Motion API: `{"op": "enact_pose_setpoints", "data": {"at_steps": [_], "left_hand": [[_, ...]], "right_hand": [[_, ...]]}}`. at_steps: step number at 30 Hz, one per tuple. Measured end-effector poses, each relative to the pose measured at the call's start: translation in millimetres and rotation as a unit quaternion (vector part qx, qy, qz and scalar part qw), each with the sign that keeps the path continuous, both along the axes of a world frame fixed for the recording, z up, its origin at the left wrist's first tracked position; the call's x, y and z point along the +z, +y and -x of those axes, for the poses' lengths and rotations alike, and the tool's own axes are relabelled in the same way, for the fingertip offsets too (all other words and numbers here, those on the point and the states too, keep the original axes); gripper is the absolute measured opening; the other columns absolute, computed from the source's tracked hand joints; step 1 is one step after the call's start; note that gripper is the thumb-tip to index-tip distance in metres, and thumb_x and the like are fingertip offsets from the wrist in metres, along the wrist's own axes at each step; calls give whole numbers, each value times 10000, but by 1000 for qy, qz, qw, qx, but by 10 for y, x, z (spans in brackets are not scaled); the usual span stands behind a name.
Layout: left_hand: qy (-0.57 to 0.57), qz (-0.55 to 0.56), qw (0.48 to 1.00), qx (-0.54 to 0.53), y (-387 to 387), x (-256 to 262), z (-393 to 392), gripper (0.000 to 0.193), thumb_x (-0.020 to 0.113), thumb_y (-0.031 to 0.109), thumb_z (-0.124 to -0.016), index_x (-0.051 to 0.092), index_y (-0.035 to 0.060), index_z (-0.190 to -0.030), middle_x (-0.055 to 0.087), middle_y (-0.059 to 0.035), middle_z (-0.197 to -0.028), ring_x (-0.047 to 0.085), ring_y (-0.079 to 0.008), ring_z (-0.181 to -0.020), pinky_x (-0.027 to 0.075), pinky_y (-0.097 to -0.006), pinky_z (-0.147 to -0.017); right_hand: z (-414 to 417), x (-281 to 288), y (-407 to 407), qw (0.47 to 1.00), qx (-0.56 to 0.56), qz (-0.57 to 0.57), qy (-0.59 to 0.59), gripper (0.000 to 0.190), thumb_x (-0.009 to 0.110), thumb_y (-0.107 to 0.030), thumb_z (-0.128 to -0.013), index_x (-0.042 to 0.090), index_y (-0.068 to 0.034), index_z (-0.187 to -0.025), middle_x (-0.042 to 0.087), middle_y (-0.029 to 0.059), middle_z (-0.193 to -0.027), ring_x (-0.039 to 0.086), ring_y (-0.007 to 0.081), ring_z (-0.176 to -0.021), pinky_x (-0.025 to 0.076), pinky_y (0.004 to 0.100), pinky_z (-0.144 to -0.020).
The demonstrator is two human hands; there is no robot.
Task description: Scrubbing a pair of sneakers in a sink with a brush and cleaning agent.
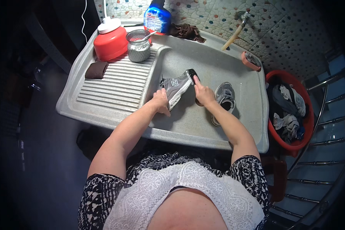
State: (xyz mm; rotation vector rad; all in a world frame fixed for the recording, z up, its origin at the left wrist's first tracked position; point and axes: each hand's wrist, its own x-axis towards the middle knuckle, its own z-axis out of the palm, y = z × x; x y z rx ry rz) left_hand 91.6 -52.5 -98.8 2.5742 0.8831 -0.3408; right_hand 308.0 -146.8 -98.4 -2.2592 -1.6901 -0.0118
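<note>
My left hand grips the heel end of a grey New Balance sneaker, tilted on its side over the basin of a grey laundry sink. My right hand holds a black brush against the sneaker's toe, with the index finger stretched along its back. The brush's bristles are mostly hidden. A second grey sneaker rests in the basin, right of my right hand and partly behind my forearm, its opening showing.
On the ribbed washboard stand a red container, a glass jar and a brown sponge or cloth. A blue bottle, crumpled brown cloth, faucet and pink dish line the back. A red tub holds clothes.
</note>
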Motion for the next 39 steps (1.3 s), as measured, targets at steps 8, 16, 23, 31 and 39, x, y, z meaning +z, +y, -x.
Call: {"op": "enact_pose_setpoints", "data": {"at_steps": [8, 16, 23, 31, 39], "left_hand": [[40, 19, 999, -4, 22, 45, -44, 1168, 873, 467, -481, 318, -172, -1285, 426, -236, -1225, 410, -359, -1168, 355, -398, -1000], [52, 18, 998, 2, 70, 0, -30, 1165, 877, 477, -482, 320, -163, -1281, 423, -240, -1245, 412, -365, -1177, 360, -395, -1004], [22, 47, 998, 35, 86, -181, 19, 1216, 900, 442, -464, 248, -133, -1315, 404, -264, -1271, 405, -392, -1201, 374, -391, -1019], [25, 82, 994, 63, 51, 20, -4, 1185, 905, 422, -472, 252, -95, -1314, 403, -251, -1287, 407, -381, -1217, 399, -402, -1014], [19, 68, 994, 79, 29, -53, 19, 1162, 912, 399, -467, 267, -77, -1309, 403, -229, -1295, 402, -370, -1230, 396, -403, -1023]], "right_hand": [[77, 49, -212, 994, 100, 18, -30, 528, 559, -261, -886, 394, -278, -1388, 596, 165, -576, 616, 345, -530, 496, 466, -510], [267, 57, -385, 976, 213, 46, -20, 566, 573, -251, -878, 372, -234, -1408, 608, 168, -610, 625, 329, -544, 501, 436, -493], [450, 0, -543, 953, 295, 57, 43, 535, 530, -267, -897, 357, -287, -1403, 592, 186, -595, 624, 360, -576, 493, 472, -532], [485, -32, -541, 960, 277, 29, -17, 542, 546, -263, -886, 381, -240, -1401, 566, 151, -573, 605, 325, -551, 495, 456, -519], [381, 201, -378, 975, 204, 69, -60, 524, 543, -289, -889, 391, -277, -1390, 597, 164, -579, 622, 333, -530, 499, 458, -499]]}}
